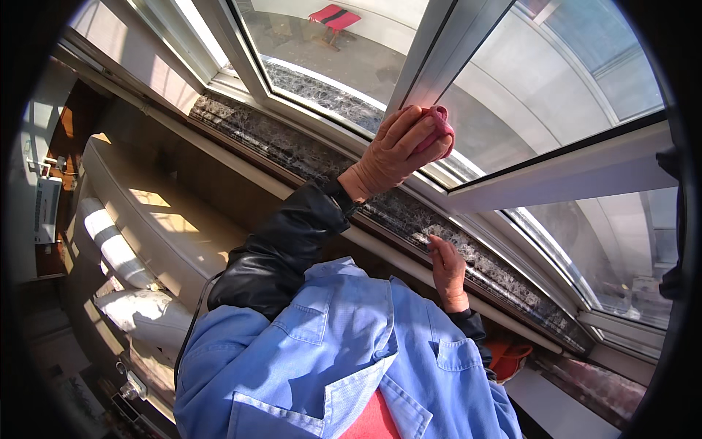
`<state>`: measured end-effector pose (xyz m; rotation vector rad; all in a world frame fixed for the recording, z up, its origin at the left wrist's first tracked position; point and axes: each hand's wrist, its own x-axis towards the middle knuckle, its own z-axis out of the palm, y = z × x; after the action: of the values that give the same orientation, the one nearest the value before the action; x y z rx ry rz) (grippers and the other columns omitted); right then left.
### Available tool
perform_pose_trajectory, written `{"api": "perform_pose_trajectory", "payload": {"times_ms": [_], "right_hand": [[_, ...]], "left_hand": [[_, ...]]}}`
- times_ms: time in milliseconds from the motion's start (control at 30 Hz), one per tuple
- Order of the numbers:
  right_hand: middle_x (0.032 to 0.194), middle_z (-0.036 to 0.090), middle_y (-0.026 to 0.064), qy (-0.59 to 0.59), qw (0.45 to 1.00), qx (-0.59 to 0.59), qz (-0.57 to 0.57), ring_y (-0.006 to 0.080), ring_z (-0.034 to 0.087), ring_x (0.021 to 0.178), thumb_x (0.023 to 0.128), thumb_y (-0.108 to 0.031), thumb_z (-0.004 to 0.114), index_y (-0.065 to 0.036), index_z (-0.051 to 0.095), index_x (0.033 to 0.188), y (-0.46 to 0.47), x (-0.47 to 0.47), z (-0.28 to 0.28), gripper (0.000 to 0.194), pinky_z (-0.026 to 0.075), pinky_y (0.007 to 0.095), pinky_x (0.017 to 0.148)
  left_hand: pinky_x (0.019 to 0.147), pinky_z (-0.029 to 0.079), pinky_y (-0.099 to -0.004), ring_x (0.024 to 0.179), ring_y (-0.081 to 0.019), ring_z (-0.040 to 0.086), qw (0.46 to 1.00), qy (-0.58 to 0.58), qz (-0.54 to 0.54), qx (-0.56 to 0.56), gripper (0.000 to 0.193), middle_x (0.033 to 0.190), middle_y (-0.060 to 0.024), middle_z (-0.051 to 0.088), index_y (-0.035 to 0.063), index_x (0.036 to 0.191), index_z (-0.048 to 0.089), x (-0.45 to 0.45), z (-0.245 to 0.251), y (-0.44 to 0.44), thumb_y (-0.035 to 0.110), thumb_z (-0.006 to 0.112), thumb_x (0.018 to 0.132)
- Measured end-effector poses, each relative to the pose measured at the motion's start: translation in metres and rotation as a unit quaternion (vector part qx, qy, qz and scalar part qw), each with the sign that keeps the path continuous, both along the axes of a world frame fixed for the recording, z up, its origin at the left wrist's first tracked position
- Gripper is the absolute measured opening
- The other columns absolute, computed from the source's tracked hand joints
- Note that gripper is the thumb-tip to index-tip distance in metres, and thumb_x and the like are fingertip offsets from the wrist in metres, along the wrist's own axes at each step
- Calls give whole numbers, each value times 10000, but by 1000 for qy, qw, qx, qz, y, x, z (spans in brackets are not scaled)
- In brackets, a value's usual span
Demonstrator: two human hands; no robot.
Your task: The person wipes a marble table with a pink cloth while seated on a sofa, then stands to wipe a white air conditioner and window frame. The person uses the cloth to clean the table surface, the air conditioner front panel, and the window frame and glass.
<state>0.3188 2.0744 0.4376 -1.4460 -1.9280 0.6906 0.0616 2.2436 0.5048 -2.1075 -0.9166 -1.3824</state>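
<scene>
A crumpled pink cloth [441,129] is bunched under the fingers of my left hand [397,145]. With it, that hand presses on the lower end of the white window frame's upright [425,82], between two glass panes. My left arm reaches forward in a black leather-look sleeve. Lower and to the right, my right hand [448,271] hovers over or rests at the near edge of the dark marbled sill [406,217]; contact cannot be told. Its fingers are loosely bent, and I see nothing held in them.
A white sash [570,164] stands angled inward at the right. A pale pipe or rail [263,178] runs below the sill. To the left stand a beige sofa [159,192] and cushions [145,315]. Beyond the glass is a red-topped stool [334,19]. An orange item [507,359] lies low right.
</scene>
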Motion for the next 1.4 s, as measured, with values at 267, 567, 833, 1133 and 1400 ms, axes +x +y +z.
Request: {"api": "perform_pose_trajectory", "payload": {"times_ms": [267,567,833,1133,1400], "right_hand": [[959,704,79,25,999,-15,-31,145,689,813,981,57,597,-37,694,1217,1,-3,-10,272,573,267,735],[953,706,80,32,997,-45,-48,141,684,810,986,48,590,-23,691,1202,0,3,-16,249,560,261,736],[957,708,96,30,999,-40,-3,185,714,823,962,79,577,-54,680,1207,20,-8,-14,297,572,290,719],[953,696,78,41,999,-13,5,157,674,791,953,86,566,-58,682,1215,22,-6,-12,321,560,274,734],[1162,658,107,44,992,73,-97,171,670,943,902,133,566,-22,582,1359,38,-6,-11,482,557,290,830]], "left_hand": [[1133,390,-516,1370,-449,440,978,-144,123,-92,662,1539,-233,378,109,1488,504,-111,-43,27,-23,690,867],[1222,273,-445,1463,-385,303,882,-391,161,-208,767,1609,-241,183,0,1609,182,-73,-88,24,89,632,995],[1047,439,-531,1289,-450,426,976,-177,66,-110,779,1474,-235,335,139,1471,479,-17,-77,0,-43,782,777],[748,578,-347,930,-242,650,808,-584,69,-24,564,1257,-136,575,36,1526,362,-262,-3,59,43,573,1003],[1158,447,-511,1296,-483,566,638,-640,-248,-350,576,1408,-353,550,-150,1369,517,-326,15,110,280,455,991]]}}
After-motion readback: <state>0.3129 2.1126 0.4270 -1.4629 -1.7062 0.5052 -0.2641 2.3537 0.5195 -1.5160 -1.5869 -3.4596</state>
